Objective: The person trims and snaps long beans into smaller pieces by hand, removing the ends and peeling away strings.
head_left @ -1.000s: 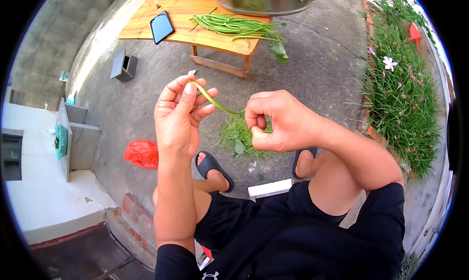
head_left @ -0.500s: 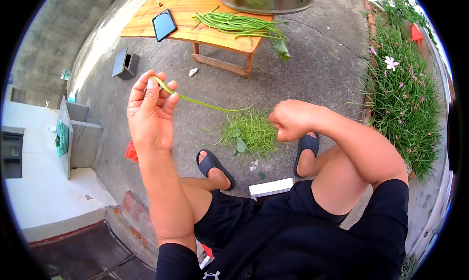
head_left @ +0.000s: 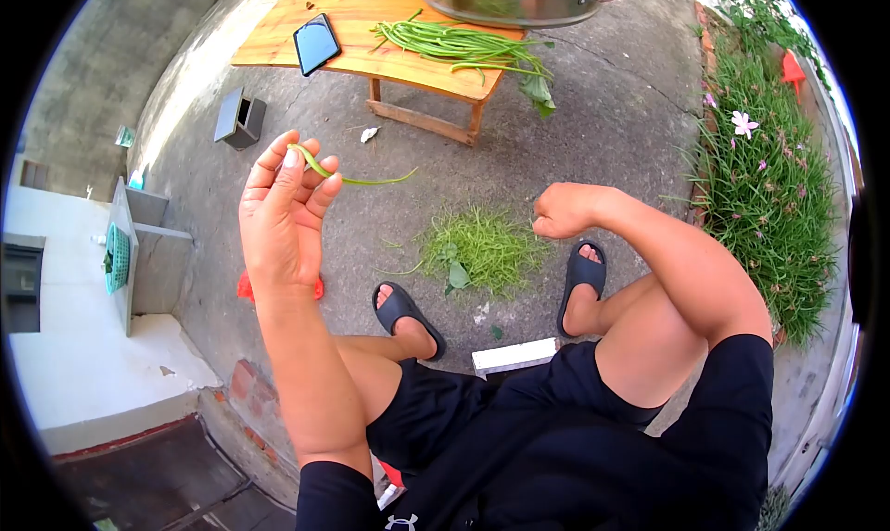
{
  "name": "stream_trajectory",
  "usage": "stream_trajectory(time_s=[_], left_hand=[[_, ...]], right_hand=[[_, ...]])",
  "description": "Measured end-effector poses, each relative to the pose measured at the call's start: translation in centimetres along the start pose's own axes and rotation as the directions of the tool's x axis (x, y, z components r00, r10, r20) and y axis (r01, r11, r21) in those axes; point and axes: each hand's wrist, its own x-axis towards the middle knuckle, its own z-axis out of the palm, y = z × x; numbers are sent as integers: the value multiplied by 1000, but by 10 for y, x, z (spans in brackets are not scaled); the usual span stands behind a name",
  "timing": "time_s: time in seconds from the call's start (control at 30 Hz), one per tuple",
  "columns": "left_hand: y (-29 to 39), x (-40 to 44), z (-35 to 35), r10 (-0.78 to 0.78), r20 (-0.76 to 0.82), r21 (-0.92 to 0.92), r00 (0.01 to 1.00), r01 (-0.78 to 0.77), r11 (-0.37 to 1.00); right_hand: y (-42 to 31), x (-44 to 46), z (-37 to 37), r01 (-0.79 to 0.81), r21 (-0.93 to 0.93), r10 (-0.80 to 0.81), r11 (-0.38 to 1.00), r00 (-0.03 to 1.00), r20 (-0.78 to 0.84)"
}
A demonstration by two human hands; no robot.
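Note:
My left hand [head_left: 287, 202] is raised and pinches a thin green leaf stem [head_left: 320, 167] between thumb and fingers. The stem curves over the fingertips, and its free end points right into the air. My right hand [head_left: 570, 210] is closed with the fingers curled in, apart from the stem; anything inside it is hidden. On the concrete between my feet lies a pile of thin green peelings [head_left: 487, 248] with a few small leaves on it.
Ahead, a low wooden table [head_left: 357, 58] carries a phone [head_left: 317, 44], a bundle of green stems [head_left: 454, 44] and a large metal basin [head_left: 519, 5] with more stems. A grey box [head_left: 239, 120] stands left. Flowering grass [head_left: 765, 188] borders the right.
My right hand has moved slightly right and up, away from the stem. The stem's free end now looks shorter and sits higher. My left hand has barely moved.

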Motion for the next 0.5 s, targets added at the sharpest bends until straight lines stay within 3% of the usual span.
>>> stream_trajectory(time_s=[0.07, 0.17, 0.27, 0.37, 0.5], left_hand=[[-6, -5, 12, -38, 24, 24, 999, 38, 999], [-17, -15, 31, -129, 123, 44, 984, 125, 991], [-29, -25, 45, -197, 194, 87, 961, 183, 979], [-38, -34, 56, -226, 230, 131, 947, 200, 971], [-47, -40, 63, -138, 293, 168, 946, 91, 982]], right_hand=[[-11, -4, -11, 113, 71, -107, 991, 990, -96], [-47, -31, -46, 170, 102, -143, 980, 962, -232], [-66, -49, -50, 505, 276, -186, 818, 686, -703], [-86, -66, -59, 691, 347, -87, 634, 510, -856], [-107, -86, -65, 702, 418, -13, 577, 519, -854]])
